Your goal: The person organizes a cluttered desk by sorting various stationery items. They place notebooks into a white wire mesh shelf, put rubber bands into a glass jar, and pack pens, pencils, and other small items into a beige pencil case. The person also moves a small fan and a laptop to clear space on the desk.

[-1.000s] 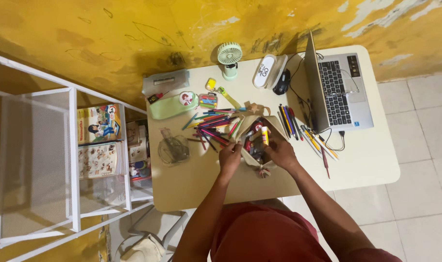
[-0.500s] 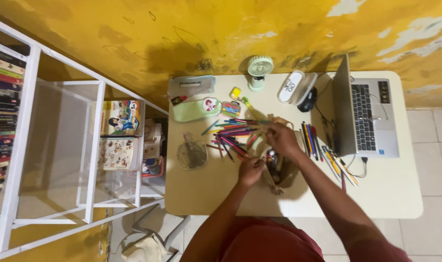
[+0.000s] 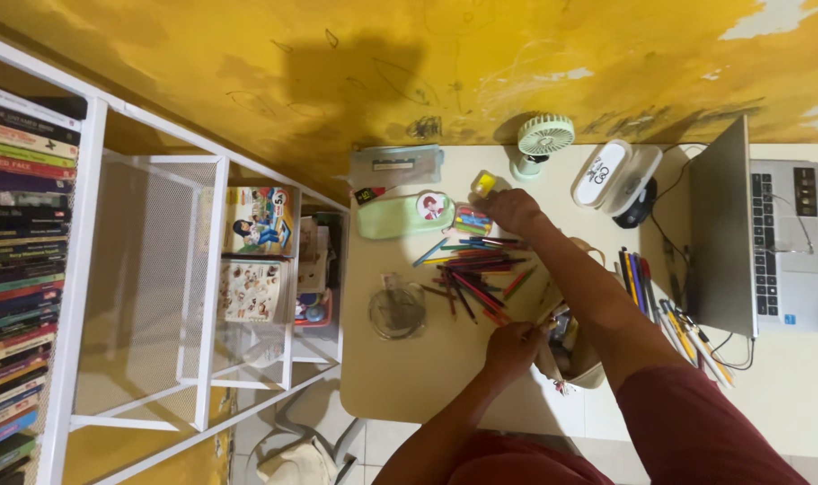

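Reaching across: a person in a dark red top leans over a cream table (image 3: 409, 386) set against a yellow wall.
Shelving: white mesh shelves (image 3: 148, 287) stand left of the table, with rows of books (image 3: 18, 269) beyond.
Laptop: an open grey laptop (image 3: 768, 242) sits at the table's right end.
Pouch: an open beige pouch (image 3: 575, 355) rests near the front edge, between the arms.
Pencils: a loose heap of coloured pencils (image 3: 476, 269) lies mid-table, left of the outstretched arm; a second row of pens (image 3: 647, 287) lies beside the laptop.
Right hand: the right hand (image 3: 509, 209) is stretched far forward, fingers curled down beside a small yellow object (image 3: 485, 184); whether it grips anything cannot be told.
Left hand: the left hand (image 3: 512, 350) is closed at the pouch's mouth, apparently pinching its edge.
Fan: a small pale green fan (image 3: 543, 139) stands by the wall.
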